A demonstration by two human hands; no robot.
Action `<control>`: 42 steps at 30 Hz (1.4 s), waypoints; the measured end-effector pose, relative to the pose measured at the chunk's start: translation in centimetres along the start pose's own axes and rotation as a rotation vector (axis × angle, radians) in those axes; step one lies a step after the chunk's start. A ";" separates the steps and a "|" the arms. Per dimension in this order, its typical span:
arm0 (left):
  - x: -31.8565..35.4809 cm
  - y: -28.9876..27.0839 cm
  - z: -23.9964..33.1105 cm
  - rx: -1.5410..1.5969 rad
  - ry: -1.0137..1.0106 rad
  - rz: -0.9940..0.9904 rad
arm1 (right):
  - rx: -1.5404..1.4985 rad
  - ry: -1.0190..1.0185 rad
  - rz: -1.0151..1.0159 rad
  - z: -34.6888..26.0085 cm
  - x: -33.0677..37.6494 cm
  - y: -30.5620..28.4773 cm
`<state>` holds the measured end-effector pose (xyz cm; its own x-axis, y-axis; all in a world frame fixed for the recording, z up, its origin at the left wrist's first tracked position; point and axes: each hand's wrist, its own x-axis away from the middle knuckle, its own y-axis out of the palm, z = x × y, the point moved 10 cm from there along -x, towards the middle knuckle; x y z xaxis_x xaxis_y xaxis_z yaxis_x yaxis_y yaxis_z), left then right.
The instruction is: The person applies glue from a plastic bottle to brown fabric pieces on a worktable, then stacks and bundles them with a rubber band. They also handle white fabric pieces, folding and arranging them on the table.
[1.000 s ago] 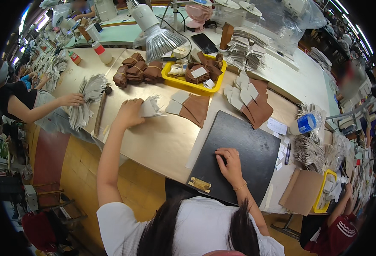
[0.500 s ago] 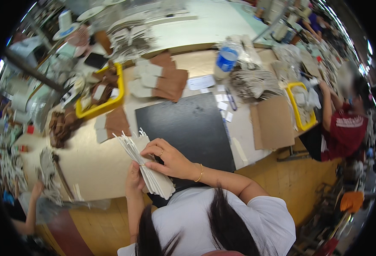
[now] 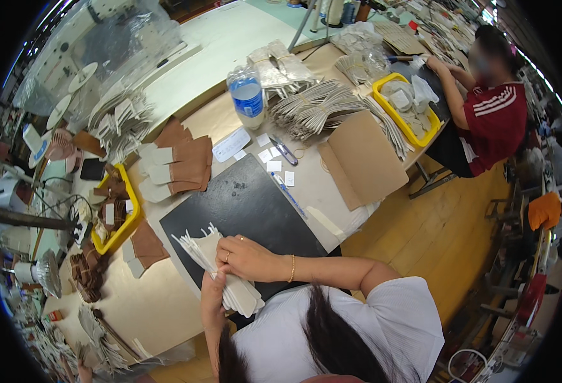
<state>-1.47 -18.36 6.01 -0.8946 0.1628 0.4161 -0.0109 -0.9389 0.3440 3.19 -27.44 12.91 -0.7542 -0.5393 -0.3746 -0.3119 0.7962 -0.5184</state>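
A bundle of flat, pale white cut pieces (image 3: 241,297), with thin strips sticking out at its far end, is held slanting above the near edge of a black mat (image 3: 243,195). My left hand (image 3: 212,299) is closed round its left side, thumb on top. Across the middle of the bundle lies my right hand (image 3: 250,258), its fingers curled and pinched close to the left thumb. A thin band seems to run round the bundle there; whether the right fingertips grip it is hidden.
Stacked brown and grey pieces (image 3: 185,159) lie beyond the mat. Farther right are a water bottle (image 3: 246,96), a purple cutter (image 3: 283,152), banded pale stacks (image 3: 319,105) and a cardboard piece (image 3: 361,159). Yellow baskets (image 3: 128,191) flank the table. A co-worker in red (image 3: 495,121) sits at right.
The view has turned to the right, so the table appears shifted left. My right fingers have moved from spread over the bundle to curled in at its middle, beside the left thumb.
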 end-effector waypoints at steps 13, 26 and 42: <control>-1.2 0.4 1.0 -0.057 -0.066 0.070 | 0.154 -0.108 0.101 -1.9 0.4 -3.5; -0.1 0.8 -0.8 0.106 -0.168 0.020 | 0.001 0.054 -0.085 -0.4 0.0 -1.9; 4.1 3.7 2.2 -0.567 -0.298 -0.466 | -0.796 0.310 0.371 5.5 2.8 -9.7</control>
<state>-4.23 -20.48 10.87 -0.5855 0.5767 0.5697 -0.6527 -0.7522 0.0907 7.32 -38.20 12.71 -0.9699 -0.2063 -0.1293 -0.2375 0.9184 0.3165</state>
